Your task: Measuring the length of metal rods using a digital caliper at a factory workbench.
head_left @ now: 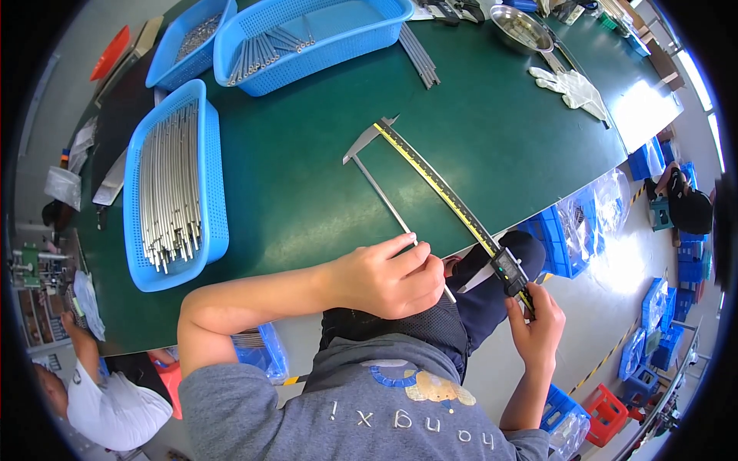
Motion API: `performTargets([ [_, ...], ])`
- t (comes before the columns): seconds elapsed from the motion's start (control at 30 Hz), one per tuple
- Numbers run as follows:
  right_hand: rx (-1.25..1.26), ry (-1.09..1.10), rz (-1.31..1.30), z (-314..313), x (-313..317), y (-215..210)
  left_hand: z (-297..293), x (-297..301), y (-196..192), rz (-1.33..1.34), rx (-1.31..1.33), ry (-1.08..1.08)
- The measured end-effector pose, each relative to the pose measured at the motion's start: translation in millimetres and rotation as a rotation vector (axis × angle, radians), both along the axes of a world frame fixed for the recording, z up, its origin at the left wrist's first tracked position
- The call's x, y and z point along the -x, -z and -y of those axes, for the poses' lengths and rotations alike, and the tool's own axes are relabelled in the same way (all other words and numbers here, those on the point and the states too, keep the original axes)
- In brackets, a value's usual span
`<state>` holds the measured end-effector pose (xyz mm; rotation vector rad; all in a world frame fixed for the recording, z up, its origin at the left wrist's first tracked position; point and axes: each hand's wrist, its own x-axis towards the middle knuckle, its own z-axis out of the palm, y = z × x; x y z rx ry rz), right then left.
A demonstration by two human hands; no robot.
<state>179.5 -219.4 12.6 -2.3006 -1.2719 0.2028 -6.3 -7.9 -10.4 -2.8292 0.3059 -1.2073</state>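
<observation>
My left hand (396, 278) is closed around a thin metal rod (382, 196), which slants from the far left toward my lap. Its far end meets the fixed jaw of a long digital caliper (438, 186) that has a black and yellow scale. The caliper's jaws are spread wide, and its sliding jaw lies near the rod's lower end; I cannot tell whether they touch. My right hand (536, 323) grips the caliper by the near end of its beam, just below the display. To the left, many similar rods (171, 184) fill a blue basket (216, 180).
On the green table (300, 154) stand a large blue basket (338, 58) with short rods and a smaller blue basket (162, 67). Loose rods (419, 55), a steel bowl (523, 29) and a white glove (570, 91) lie farther back. One person (115, 407) sits at the lower left.
</observation>
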Motion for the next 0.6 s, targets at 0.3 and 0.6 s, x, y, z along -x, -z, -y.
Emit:
performTargets([
  [0.3, 0.002, -0.009, -0.001, 0.2, 0.1, -0.7, 0.7, -4.8, 1.8, -0.122, 0.030, -0.026],
  [0.6, -0.009, -0.007, 0.010, -0.1, 0.1, 1.0, 3.1, -7.1, 1.4, -0.154, 0.027, -0.047],
])
